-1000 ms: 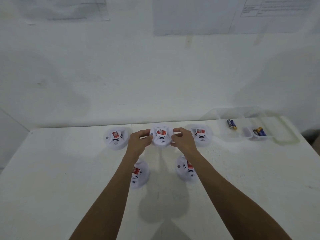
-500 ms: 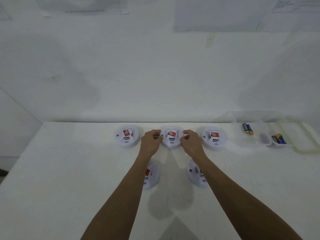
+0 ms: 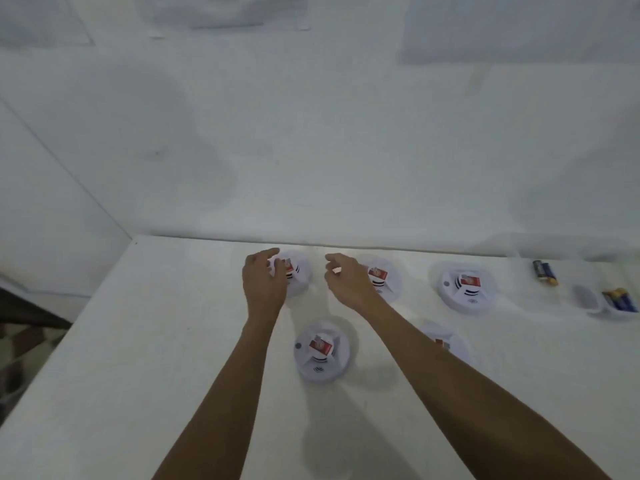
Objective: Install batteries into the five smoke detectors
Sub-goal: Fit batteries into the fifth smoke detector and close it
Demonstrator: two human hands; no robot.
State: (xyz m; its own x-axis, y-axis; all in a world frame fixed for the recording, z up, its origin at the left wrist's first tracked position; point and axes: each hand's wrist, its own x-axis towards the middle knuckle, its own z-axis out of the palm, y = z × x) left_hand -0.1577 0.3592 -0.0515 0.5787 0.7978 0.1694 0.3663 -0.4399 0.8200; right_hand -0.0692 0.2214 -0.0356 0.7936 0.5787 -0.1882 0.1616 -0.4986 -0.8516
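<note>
Five white round smoke detectors with red labels lie on the white table (image 3: pixel 138 375). Three form a back row: left (image 3: pixel 300 276), middle (image 3: pixel 385 281) and right (image 3: pixel 465 288). Two lie nearer: front left (image 3: pixel 322 353) and front right (image 3: pixel 446 341), the latter partly hidden by my right forearm. My left hand (image 3: pixel 262 284) curls over the left rim of the back-left detector, thumb at its far edge. My right hand (image 3: pixel 346 284) hovers between the back-left and back-middle detectors, fingers loosely curled, holding nothing.
A clear plastic tray (image 3: pixel 568 247) stands at the back right with batteries (image 3: pixel 545 271) in it, and more batteries (image 3: pixel 620 299) in a small compartment. A white wall rises right behind the table. The table's left edge drops off to a patterned floor.
Both hands let go of the back-middle detector and moved left. The left hand is now on the back-left detector. The view has swung left and closer.
</note>
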